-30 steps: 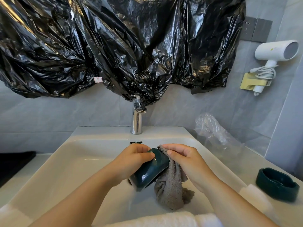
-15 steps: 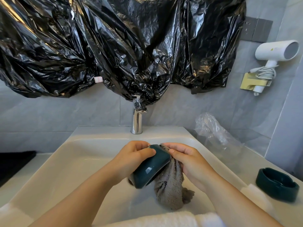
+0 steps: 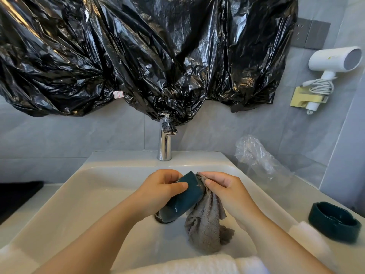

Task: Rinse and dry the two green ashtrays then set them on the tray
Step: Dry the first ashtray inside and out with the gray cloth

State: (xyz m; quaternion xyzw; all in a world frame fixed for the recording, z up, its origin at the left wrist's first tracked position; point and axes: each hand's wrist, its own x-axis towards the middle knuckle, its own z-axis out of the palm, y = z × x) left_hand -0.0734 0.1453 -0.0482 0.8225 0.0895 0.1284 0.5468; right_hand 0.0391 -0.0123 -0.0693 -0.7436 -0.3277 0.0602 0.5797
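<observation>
hands wipe green ashtray (image 3: 182, 198) with grey cloth (image 3: 205, 228) over sink (image 3: 79, 194).

I count two green ashtrays. The first ashtray (image 3: 183, 196) is in my left grip (image 3: 160, 186). The second ashtray (image 3: 333, 222) sits on the desk (image 3: 300, 198), well off to the right of my right grip (image 3: 227, 190). That makes two grips. One gray cloth (image 3: 205, 226) is pinched in the right grip. One sink (image 3: 98, 194) lies under both grips, and one tap (image 3: 165, 147) stands past them. One hair dryer (image 3: 335, 60) and one clear bag (image 3: 256, 155) are up past the right grip.
</observation>
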